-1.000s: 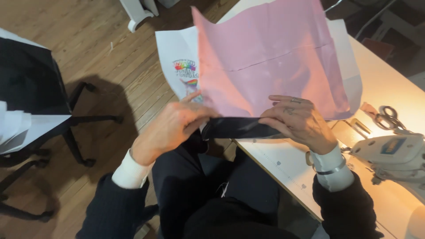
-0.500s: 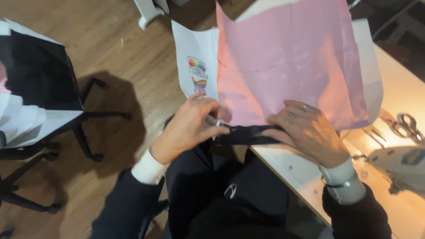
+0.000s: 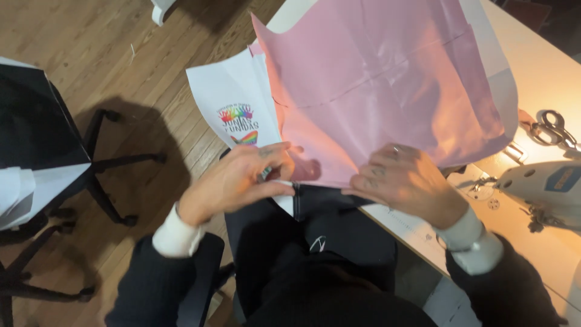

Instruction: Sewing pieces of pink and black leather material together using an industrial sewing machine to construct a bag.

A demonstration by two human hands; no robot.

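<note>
A large pink fabric sheet (image 3: 375, 79) hangs off the near edge of a pale work table (image 3: 532, 91). Under it lies a white fabric piece (image 3: 233, 91) with a small multicoloured print. My left hand (image 3: 239, 178) pinches the lower edge of the white piece just below the print, beside the pink sheet. My right hand (image 3: 408, 181) lies flat with fingers curled on the pink sheet's bottom edge at the table edge. A dark strip of cloth (image 3: 321, 194) runs between the two hands. My dark-trousered lap is below.
A white sewing machine (image 3: 544, 181) stands on the table at the right, with scissors (image 3: 554, 130) behind it. A black office chair (image 3: 42, 157) draped with black and white cloth stands at the left on the wooden floor (image 3: 115, 60).
The view has shifted slightly. Both hands stay on the fabric's lower edge; the left hand has moved a little closer to the printed white piece.
</note>
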